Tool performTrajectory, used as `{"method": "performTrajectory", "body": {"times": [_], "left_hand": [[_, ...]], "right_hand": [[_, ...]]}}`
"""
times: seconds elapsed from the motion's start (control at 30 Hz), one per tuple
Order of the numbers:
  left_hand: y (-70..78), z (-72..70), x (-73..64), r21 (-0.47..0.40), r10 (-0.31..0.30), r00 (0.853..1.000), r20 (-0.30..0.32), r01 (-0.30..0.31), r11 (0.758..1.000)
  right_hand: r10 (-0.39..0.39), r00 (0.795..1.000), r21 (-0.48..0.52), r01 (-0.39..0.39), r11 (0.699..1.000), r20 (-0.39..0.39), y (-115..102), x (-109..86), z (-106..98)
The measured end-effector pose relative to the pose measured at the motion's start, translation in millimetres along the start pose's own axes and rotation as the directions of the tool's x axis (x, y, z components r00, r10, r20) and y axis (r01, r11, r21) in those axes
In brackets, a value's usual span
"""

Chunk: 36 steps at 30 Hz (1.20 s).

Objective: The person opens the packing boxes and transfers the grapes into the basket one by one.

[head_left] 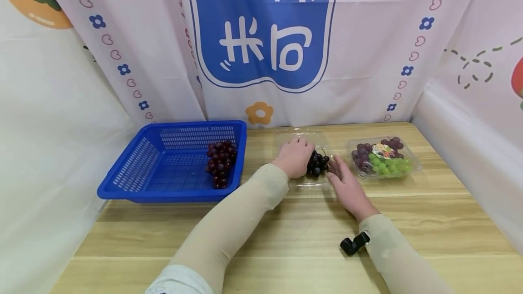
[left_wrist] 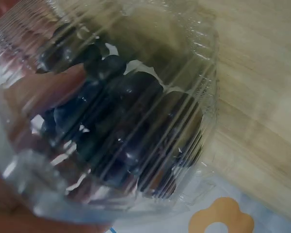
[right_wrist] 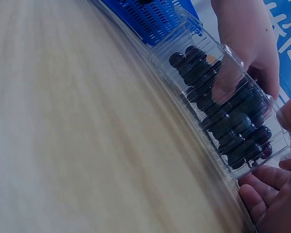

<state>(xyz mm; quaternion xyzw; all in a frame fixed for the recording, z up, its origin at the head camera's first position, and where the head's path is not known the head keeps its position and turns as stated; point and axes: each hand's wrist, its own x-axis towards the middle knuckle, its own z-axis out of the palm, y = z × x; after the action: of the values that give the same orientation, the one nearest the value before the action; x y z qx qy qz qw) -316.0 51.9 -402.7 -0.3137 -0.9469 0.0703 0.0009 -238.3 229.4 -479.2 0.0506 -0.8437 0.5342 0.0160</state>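
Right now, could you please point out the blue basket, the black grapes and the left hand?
Blue basket (head_left: 180,168), head view: bare floor, near its middle.
Black grapes (head_left: 317,164), head view: middle of the visible bunch.
Left hand (head_left: 295,157), head view: back of the hand.

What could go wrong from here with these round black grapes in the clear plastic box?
The left hand is down among the round black grapes, so squeezing might bruise or loosen some. The clear ribbed plastic box looks flimsy and could bend or slide if the right hand at its end pushes hard.
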Motion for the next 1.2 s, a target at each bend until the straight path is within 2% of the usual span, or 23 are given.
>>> {"method": "performTrajectory", "body": {"times": [0.27,0.53,0.77,1.2], "left_hand": [[3.1,8.2,6.1,0.083,0.022,1.0,-0.014,-0.021,0.996],[0.6,5.1,8.2,-0.001,0.065,0.998,0.025,-0.065,0.998],[-2.0,5.2,8.3,-0.047,0.063,0.995,0.076,-0.059,0.997],[-3.7,14.7,8.7,-0.079,0.058,0.998,0.038,-0.055,0.995]], "right_hand": [[-0.014,1.0,0.01,0.014,1.0,-0.005,-1,0.1,1],[-0.016,1.0,-0.012,0.016,1.0,-0.014,-2,2.0,-2],[-0.017,1.0,-0.012,0.017,1.0,-0.016,-1,4.2,-5],[-0.011,1.0,-0.004,0.011,1.0,-0.013,3,2.6,-2]]}}
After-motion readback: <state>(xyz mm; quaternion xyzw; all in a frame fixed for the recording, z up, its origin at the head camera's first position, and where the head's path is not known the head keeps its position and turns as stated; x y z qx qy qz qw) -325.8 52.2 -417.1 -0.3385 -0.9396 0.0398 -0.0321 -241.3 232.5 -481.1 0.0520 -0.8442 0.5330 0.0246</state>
